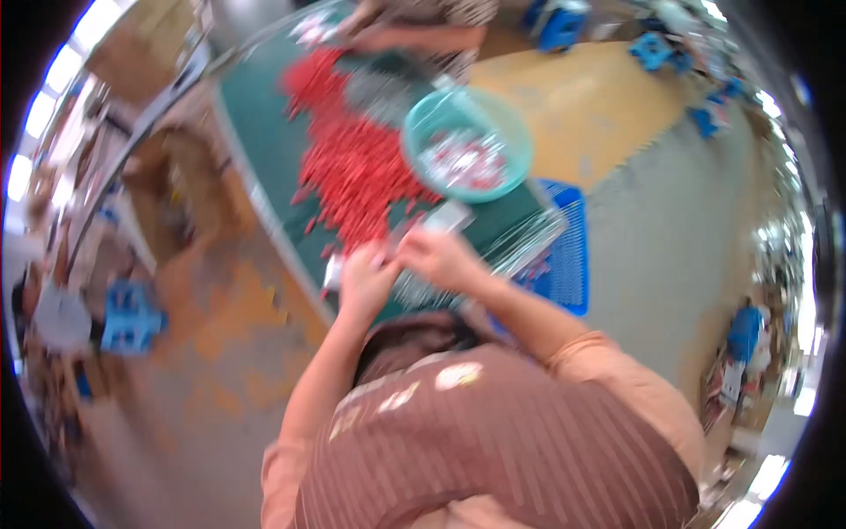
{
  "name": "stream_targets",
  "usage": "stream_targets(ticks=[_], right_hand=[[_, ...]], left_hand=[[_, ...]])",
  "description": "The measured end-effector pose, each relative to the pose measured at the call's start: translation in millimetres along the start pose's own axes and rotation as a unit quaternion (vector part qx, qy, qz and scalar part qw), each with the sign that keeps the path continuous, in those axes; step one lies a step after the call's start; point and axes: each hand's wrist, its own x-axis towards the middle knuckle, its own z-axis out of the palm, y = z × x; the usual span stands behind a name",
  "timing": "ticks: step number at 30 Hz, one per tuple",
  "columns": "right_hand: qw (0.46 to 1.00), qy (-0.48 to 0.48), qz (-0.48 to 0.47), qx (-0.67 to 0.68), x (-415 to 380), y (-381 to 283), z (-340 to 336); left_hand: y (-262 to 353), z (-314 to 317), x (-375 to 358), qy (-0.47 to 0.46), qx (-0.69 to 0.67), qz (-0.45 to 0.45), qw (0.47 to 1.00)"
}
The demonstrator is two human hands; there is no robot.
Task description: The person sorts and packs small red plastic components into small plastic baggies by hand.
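Note:
My left hand and my right hand meet over the near part of the green table. The fingers of both are closed in a pinch, close together. Blur and the fingers hide what is between them. Just beyond the fingertips spreads a heap of small red pieces, their kind too blurred to tell. Transparent plastic bags lie under and beside my right hand. A pale, flat block-like thing is just past it.
A light green basin at the table's right holds shiny packets. Below the table edge is a blue basket. Another person's arm rests at the far end. A cardboard box and a blue stool stand left.

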Motion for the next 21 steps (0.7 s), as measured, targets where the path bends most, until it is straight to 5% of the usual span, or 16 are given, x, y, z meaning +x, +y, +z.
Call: stream_targets(ticks=[2, 6, 9, 18, 21], right_hand=[[0.999, 0.021, -0.008, 0.027, 0, -1, 1], [0.998, 0.004, 0.046, 0.038, 1, 11, 3], [0.995, -0.002, 0.072, 0.062, -2, 6, -1], [0.985, 0.084, 0.124, 0.083, -13, 7, 3], [0.991, 0.043, 0.074, 0.105, -12, -3, 2]], left_hand=[[-1, 0, 1, -0.022, 0.027, -0.046, 0.998], [-13, 8, 0, -0.045, -0.204, -0.193, 0.959], [7, -1, -3, -0.071, -0.307, -0.223, 0.923], [7, 7, -9, -0.016, -0.396, -0.172, 0.902], [3, 10, -8, 0.002, -0.324, -0.155, 0.933]])
